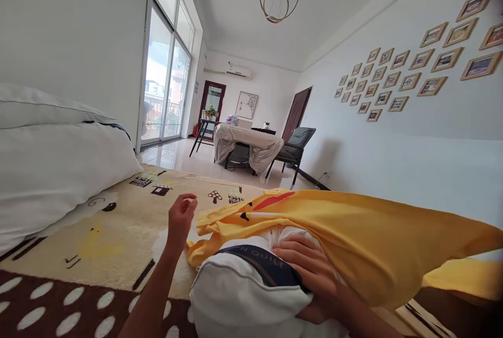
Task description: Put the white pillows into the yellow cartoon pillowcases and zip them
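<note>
A white pillow (243,296) with a navy band lettered "QUILT" lies in front of me, its near end bare. Around its far part is a yellow pillowcase (353,233) with red, white and black printing, stretching away to the right. My right hand (310,270) grips the pillow at the band, fingers across the top and thumb lower down. Left of the pillow, my left hand (183,215) is raised over the patterned blanket (129,222). Its fingers are curled in loosely, and nothing shows in them.
Stacked white pillows (51,165) stand at the left on the bed. Beyond the bed are a covered table (247,136), a black chair (294,146) and a plant stand (202,131). A glass door (165,76) is at the left; framed pictures hang on the right wall.
</note>
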A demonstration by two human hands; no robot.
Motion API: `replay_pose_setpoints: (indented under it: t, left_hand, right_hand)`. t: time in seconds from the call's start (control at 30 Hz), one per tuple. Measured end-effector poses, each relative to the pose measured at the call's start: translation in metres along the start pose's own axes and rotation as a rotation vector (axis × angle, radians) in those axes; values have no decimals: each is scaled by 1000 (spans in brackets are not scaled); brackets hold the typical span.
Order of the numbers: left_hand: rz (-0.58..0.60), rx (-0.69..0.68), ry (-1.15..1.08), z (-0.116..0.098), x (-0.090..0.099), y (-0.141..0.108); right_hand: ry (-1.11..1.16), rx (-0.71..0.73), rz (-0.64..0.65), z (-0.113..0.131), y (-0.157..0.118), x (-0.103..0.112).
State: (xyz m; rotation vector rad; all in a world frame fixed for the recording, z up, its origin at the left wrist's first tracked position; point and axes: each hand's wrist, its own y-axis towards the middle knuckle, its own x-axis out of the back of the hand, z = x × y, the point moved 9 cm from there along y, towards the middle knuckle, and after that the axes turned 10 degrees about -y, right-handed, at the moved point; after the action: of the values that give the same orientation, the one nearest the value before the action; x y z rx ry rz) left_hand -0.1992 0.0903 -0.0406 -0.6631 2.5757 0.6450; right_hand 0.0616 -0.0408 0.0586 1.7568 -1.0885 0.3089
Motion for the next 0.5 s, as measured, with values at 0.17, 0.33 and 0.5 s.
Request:
replay_pose_setpoints:
  t: [0.17, 0.33, 0.5]
  left_hand:
    - [990, -178, 546, -16, -110, -80]
    - [1013, -187, 711, 8, -124, -91]
    - [926, -103, 863, 35, -120, -79]
  right_hand:
    - [-134, 75, -49, 17, -5, 2]
    - [-327, 104, 31, 39, 0, 6]
    - [-530, 35, 69, 58, 19, -5]
